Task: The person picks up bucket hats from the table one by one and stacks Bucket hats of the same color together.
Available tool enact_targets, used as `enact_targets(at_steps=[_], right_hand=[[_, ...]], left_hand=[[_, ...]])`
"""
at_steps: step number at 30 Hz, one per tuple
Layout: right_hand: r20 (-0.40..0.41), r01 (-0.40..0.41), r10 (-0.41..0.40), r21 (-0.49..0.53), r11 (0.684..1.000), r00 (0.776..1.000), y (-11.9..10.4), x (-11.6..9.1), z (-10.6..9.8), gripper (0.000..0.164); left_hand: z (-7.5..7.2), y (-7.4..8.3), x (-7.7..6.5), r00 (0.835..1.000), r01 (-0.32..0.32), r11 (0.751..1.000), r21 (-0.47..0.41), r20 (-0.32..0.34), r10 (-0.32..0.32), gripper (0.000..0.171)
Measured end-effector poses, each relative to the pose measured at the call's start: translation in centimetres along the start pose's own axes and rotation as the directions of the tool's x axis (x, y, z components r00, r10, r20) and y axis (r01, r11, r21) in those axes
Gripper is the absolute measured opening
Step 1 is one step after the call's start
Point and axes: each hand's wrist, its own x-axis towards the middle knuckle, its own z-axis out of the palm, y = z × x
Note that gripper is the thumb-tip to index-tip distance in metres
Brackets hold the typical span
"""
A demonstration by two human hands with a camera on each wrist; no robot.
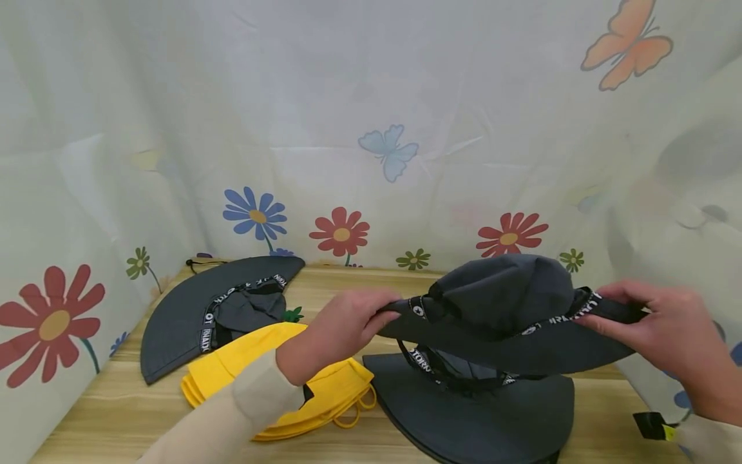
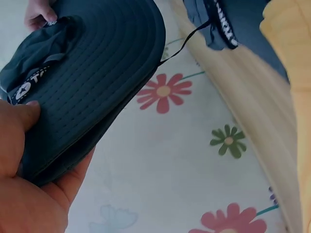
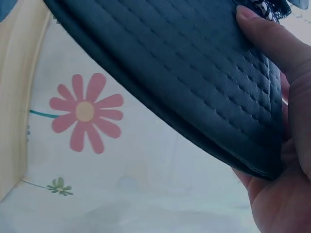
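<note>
Both hands hold a dark grey wide-brimmed hat [image 1: 504, 293] above the table, its brim folded over and its soft crown bulging upward. My left hand [image 1: 342, 332] pinches one end of the brim. At the opposite end, my right hand [image 1: 666, 328] grips the brim between thumb and fingers. The left wrist view shows the stitched brim [image 2: 112, 58] with the left thumb on top and fingers beneath. In the right wrist view, the right thumb presses on the quilted brim [image 3: 194, 73]. Directly below lies another folded dark hat [image 1: 487, 419], partly covered by the held one.
Folded yellow hats [image 1: 249, 354] with loop cords lie left of centre, partly behind my left forearm. A folded dark hat [image 1: 180, 322] rests at the back left. A small black tag [image 1: 649, 425] is at the right. Flower-printed curtain [image 1: 290, 129] borders the wooden table [image 1: 104, 412].
</note>
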Motion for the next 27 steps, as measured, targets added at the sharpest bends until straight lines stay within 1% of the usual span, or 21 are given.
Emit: enact_targets(at_steps=[2, 5, 7, 9, 10, 12, 13, 15, 16, 17, 18, 19, 20, 22, 25, 27], right_hand=[[0.028, -0.026, 0.026, 0.011, 1.000, 0.999, 0.5, -0.5, 0.3, 0.046], [0.083, -0.094, 0.090, 0.041, 0.995, 0.992, 1.3, -0.9, 0.8, 0.045], [0.130, -0.159, 0.149, 0.066, 0.985, 0.980, 1.9, -1.0, 1.1, 0.043], [0.190, -0.227, 0.208, 0.082, 0.970, 0.960, 2.5, -1.1, 1.6, 0.040], [0.231, -0.259, 0.232, 0.092, 0.962, 0.945, 2.9, -1.2, 1.9, 0.038], [0.332, -0.319, 0.265, 0.123, 0.940, 0.906, 3.6, -1.2, 2.8, 0.034], [0.385, -0.346, 0.273, 0.133, 0.929, 0.882, 4.0, -1.3, 3.3, 0.032], [0.478, -0.388, 0.275, 0.154, 0.909, 0.834, 4.7, -1.5, 4.5, 0.028], [0.522, -0.410, 0.276, 0.160, 0.898, 0.807, 5.1, -1.7, 5.2, 0.028], [0.557, -0.426, 0.273, 0.165, 0.890, 0.785, 5.4, -1.9, 6.0, 0.028], [0.582, -0.437, 0.271, 0.164, 0.885, 0.767, 5.7, -2.1, 6.7, 0.028], [0.602, -0.443, 0.270, 0.158, 0.883, 0.752, 6.0, -2.4, 7.5, 0.029], [0.617, -0.447, 0.268, 0.153, 0.882, 0.740, 6.2, -2.6, 8.2, 0.030], [0.639, -0.445, 0.260, 0.145, 0.884, 0.724, 6.5, -3.2, 9.6, 0.031], [0.660, -0.424, 0.245, 0.124, 0.897, 0.711, 6.7, -3.8, 11.3, 0.030], [0.664, -0.396, 0.231, 0.108, 0.912, 0.712, 6.7, -4.2, 12.3, 0.029]], left_hand=[[0.5, 0.0, -0.2, 0.999, 0.036, 0.998, -0.052, 0.035, -0.034, 0.021], [1.2, 0.1, -0.3, 0.988, 0.126, 0.982, -0.140, 0.106, -0.111, 0.024], [1.9, -0.2, -0.3, 0.975, 0.190, 0.960, -0.203, 0.156, -0.160, 0.025], [2.6, -0.5, -0.2, 0.955, 0.261, 0.931, -0.256, 0.207, -0.211, 0.024], [3.0, -0.7, -0.2, 0.944, 0.298, 0.914, -0.276, 0.230, -0.239, 0.025], [3.9, -1.3, -0.1, 0.917, 0.369, 0.878, -0.304, 0.273, -0.290, 0.025], [4.3, -1.5, 0.0, 0.900, 0.408, 0.857, -0.315, 0.298, -0.319, 0.026], [5.1, -2.0, 0.0, 0.870, 0.467, 0.824, -0.322, 0.337, -0.361, 0.029], [5.6, -2.3, 0.0, 0.855, 0.492, 0.812, -0.314, 0.352, -0.382, 0.030], [6.0, -2.5, 0.0, 0.843, 0.509, 0.805, -0.304, 0.364, -0.396, 0.030], [6.4, -2.7, -0.1, 0.833, 0.522, 0.803, -0.286, 0.375, -0.408, 0.031], [6.8, -2.8, -0.1, 0.824, 0.531, 0.807, -0.260, 0.380, -0.420, 0.032], [7.1, -2.9, -0.2, 0.820, 0.529, 0.818, -0.224, 0.382, -0.426, 0.033], [7.8, -3.0, -0.4, 0.813, 0.515, 0.847, -0.131, 0.388, -0.434, 0.035], [8.4, -2.8, -0.7, 0.814, 0.461, 0.888, -0.004, 0.400, -0.421, 0.037], [8.6, -2.6, -0.8, 0.821, 0.412, 0.909, 0.063, 0.408, -0.400, 0.038]])
